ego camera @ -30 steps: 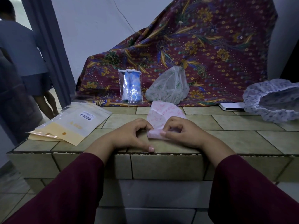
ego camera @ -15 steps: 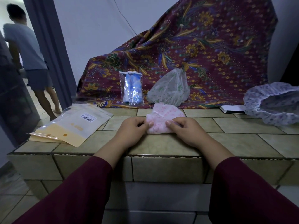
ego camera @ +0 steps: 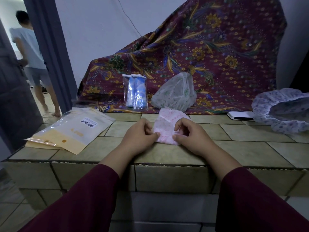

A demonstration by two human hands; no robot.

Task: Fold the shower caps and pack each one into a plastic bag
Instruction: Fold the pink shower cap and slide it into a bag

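A pink patterned shower cap, folded into a narrow strip, lies on the tiled counter in front of me. My left hand pinches its near left edge with curled fingers. My right hand pinches its near right edge. A stack of plastic bags with yellow bottoms and a barcode label lies at the left. A clear bag holding a blue cap stands against the cloth. A white cap with green print sits beside it. A purple floral cap lies spread at the right.
A maroon batik cloth covers something along the back of the counter. A white phone lies flat near the purple cap. At the far left a person walks through a doorway beside a dark door frame.
Both hands and the pink cap have moved a little away from the counter's front edge. The hands now pinch the cap's near corners. The person in the doorway has walked farther off.
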